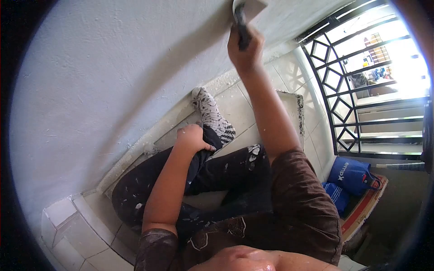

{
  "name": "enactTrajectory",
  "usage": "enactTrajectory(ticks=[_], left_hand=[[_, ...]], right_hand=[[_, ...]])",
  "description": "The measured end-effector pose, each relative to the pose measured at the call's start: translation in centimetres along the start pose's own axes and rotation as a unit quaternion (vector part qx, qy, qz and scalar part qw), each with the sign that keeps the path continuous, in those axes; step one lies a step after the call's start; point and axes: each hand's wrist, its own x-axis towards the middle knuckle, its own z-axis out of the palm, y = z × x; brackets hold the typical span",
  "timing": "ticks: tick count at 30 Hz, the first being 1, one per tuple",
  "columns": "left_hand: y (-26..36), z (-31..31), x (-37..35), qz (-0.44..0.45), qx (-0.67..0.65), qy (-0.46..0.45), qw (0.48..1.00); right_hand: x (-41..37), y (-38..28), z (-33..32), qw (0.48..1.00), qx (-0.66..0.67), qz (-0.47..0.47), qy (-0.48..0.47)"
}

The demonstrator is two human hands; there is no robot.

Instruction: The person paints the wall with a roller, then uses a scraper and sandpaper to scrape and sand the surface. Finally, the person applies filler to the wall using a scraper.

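Observation:
In my right hand (246, 47) is a putty knife (242, 22), its dark handle gripped in my fist. The wide blade reaches up at the top edge of the view, close to the white wall (99, 67), and part of it is cut off. My left hand (192, 137) rests low on my bent leg, fingers curled over the dark trouser leg (211, 140) above the ankle. A patterned sock (212, 113) covers that foot, which points toward the foot of the wall. White smears and flakes mark the trousers.
Pale floor tiles (235, 104) lie along the wall, with white debris at its base. To the right stands a black metal gate (343, 104). Blue bags (350, 174) sit on a flattened cardboard box (368, 203) at lower right. A tiled ledge (61, 212) is at lower left.

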Motion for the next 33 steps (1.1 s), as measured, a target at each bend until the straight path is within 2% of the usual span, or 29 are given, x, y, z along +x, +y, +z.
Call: enactTrajectory(ticks=[2,4,7,10,11,15,18,23,25,28,30,33], left_hand=[[-0.1,0.1,0.0,0.005,0.000,0.015,1.000],[-0.2,0.3,0.1,0.008,-0.002,0.023,1.000],[-0.4,0.7,0.2,0.011,-0.004,0.013,1.000],[-0.3,0.1,0.2,0.008,0.003,0.001,1.000],[-0.1,-0.1,0.1,0.004,0.004,-0.004,1.000],[0.1,-0.2,0.0,-0.009,0.015,-0.019,1.000],[0.3,-0.4,0.0,-0.024,0.021,-0.020,0.999],[0.0,-0.1,0.3,-0.012,0.018,-0.018,1.000],[0.0,0.1,0.4,-0.013,0.016,-0.011,1.000],[-0.2,0.4,0.4,-0.007,0.016,0.001,1.000],[-0.1,0.4,0.1,-0.001,0.020,0.014,1.000],[0.0,0.1,-0.2,0.002,0.018,0.018,1.000]], right_hand=[[-2.7,0.4,0.8,0.999,0.002,0.033,-0.006],[-3.3,0.2,0.3,0.997,-0.018,0.049,-0.058],[-1.9,0.0,0.3,0.997,-0.068,-0.034,0.007],[-1.4,-1.0,-0.1,0.990,-0.126,-0.058,0.032],[-1.6,-0.9,0.4,0.991,-0.108,-0.054,0.064],[-1.5,-0.7,0.5,0.973,-0.132,-0.137,0.131],[-2.3,-0.7,1.7,0.975,-0.093,-0.151,0.136],[-3.2,-1.7,2.3,0.992,-0.045,-0.069,0.100],[-2.3,-1.4,2.4,0.982,-0.070,-0.072,0.161],[0.1,-1.9,2.3,0.975,-0.103,-0.078,0.178],[0.7,-2.8,1.9,0.988,-0.096,-0.040,0.117],[0.3,-1.8,2.3,0.984,-0.098,-0.085,0.121]])
